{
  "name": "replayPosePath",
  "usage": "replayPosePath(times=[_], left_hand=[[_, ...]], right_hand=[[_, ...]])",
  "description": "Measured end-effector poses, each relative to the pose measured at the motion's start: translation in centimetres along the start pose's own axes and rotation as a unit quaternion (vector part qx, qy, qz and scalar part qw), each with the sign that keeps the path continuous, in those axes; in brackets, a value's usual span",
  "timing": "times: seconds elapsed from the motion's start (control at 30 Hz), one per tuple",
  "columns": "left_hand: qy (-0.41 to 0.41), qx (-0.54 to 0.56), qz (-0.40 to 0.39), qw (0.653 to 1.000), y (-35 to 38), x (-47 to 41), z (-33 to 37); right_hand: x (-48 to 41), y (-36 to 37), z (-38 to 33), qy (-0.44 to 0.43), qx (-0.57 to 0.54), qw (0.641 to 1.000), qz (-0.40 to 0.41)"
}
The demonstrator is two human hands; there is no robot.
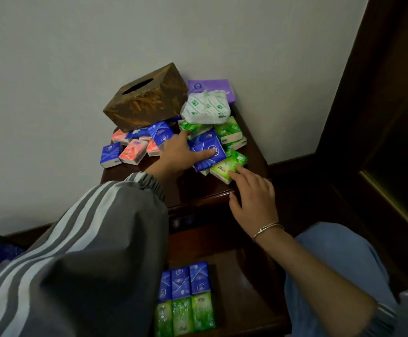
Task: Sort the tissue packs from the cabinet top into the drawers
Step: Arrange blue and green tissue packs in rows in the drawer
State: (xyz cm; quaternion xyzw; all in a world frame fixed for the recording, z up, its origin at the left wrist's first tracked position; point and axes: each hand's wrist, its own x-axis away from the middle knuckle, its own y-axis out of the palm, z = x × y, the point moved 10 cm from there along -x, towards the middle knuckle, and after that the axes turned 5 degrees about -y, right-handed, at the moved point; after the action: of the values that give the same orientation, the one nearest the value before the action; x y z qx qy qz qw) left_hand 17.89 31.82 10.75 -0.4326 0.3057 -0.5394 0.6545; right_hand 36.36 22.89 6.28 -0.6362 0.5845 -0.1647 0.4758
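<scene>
Plain pale wall (76, 57), dark wooden baseboard (292, 164), dark wood door frame (368, 93) at right — dim light.

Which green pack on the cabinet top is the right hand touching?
The green pack at the pile's front right corner, nearest the cabinet edge. The right hand has a fingertip on it; the other green packs lie farther back, untouched.

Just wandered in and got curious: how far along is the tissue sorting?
Roughly a third done, at a guess. The open drawer already holds a row of blue packs above a row of green packs. In hand: the left hand presses a blue pack while the right hand touches a green pack. Left: the red, blue and green pile on the cabinet top.
</scene>
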Motion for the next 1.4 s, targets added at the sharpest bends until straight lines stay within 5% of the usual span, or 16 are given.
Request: replayPosePath(times=[0.2, 0.5, 0.73, 1.0, 1.2, 1.4], left_hand=[[-0.026, -0.024, -0.011, 0.999, -0.2, 0.1, -0.9], [-0.01, 0.218, 0.097, 0.971, -2.8, 5.2, -2.1], [-0.137, 0.466, 0.132, 0.864, -3.5, 14.6, -13.1], [-0.224, 0.574, 0.175, 0.768, 0.3, 22.9, -23.6], [-0.236, 0.559, 0.175, 0.776, 2.3, 22.4, -24.1], [-0.232, 0.568, 0.154, 0.775, 3.2, 22.1, -24.5]], right_hand=[[-0.1, 0.0, -0.2, 0.008, -0.006, 1.0, -0.001], [0.0, -0.4, -0.2, 0.0, -0.019, 0.999, 0.026], [-1.6, 0.3, 0.2, -0.003, -0.022, 1.0, 0.012], [-3.9, 1.2, -2.2, -0.01, 0.032, 0.999, 0.004], [-5.1, 4.2, -4.7, -0.038, 0.128, 0.989, -0.069], [-4.8, 3.3, -6.4, -0.092, 0.059, 0.993, -0.032]])
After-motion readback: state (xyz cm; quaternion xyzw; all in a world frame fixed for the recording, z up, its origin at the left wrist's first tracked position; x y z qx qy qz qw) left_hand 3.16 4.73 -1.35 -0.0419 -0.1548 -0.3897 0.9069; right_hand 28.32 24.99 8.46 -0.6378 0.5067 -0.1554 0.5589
